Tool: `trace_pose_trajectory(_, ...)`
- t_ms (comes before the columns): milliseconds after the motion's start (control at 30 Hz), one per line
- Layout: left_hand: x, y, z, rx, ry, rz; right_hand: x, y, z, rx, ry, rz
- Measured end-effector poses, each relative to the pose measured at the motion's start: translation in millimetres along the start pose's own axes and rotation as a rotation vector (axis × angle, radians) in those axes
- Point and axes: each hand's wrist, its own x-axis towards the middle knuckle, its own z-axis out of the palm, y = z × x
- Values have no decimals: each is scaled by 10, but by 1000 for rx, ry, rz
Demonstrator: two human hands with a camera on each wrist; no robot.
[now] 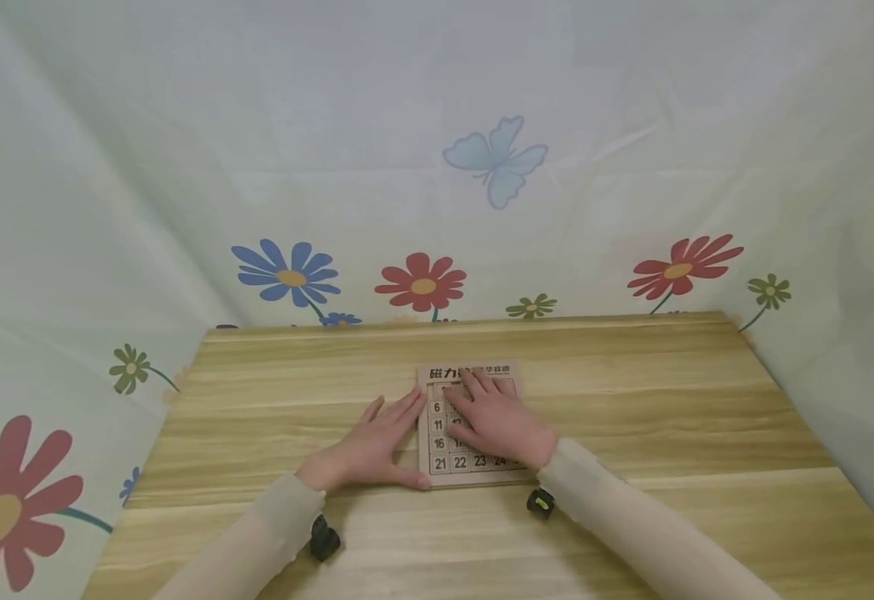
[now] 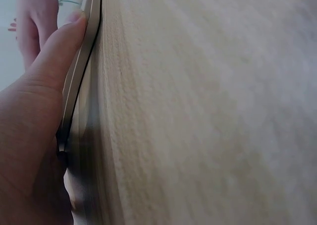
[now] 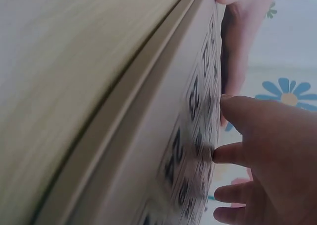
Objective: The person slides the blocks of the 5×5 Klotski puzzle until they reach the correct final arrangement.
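A wooden number sliding puzzle (image 1: 423, 433), with dark characters along its top, lies flat on the table. My left hand (image 1: 371, 450) rests against the puzzle's left side, fingers extended at the upper part and thumb at the lower left corner. In the left wrist view that thumb (image 2: 57, 51) presses the board's edge. My right hand (image 1: 507, 423) lies over the numbered tiles, its fingertips touching them. It covers much of the middle and right columns; tile 21 (image 1: 440, 463) and its neighbours show. The right wrist view shows the fingers spread above the tiles.
The wood-grain table (image 1: 631, 533) extends around the board. Behind and beside it hangs a pale cloth (image 1: 332, 125) printed with flowers and a blue butterfly (image 1: 496, 161). A dark wrist device (image 1: 324, 538) sits by the left cuff, another (image 1: 541, 502) by the right.
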Motion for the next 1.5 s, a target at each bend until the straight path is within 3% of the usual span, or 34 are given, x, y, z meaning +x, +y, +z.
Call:
trace_pose_trajectory(200, 9, 3, 18, 4, -3, 2, 62, -106, -10, 6, 25, -44)
trace_pose_trajectory(500, -3, -15, 11, 12, 6, 2, -187, 13, -42, -85, 94, 27)
trace_pose_trajectory(667, -5, -15, 10, 6, 4, 0, -175, 28, 1, -103, 87, 7)
trace_pose_trajectory(933, 12, 8, 24, -21, 25, 19, -93, -41, -2, -33, 58, -1)
trace_pose_trajectory(1267, -3, 18, -21, -1, -3, 3, -376, 245, -86, -56, 139, 48)
trace_pose_trajectory(1500, 5, -9, 4, 10, -12, -9, -321, 240, -15, -57, 107, 48)
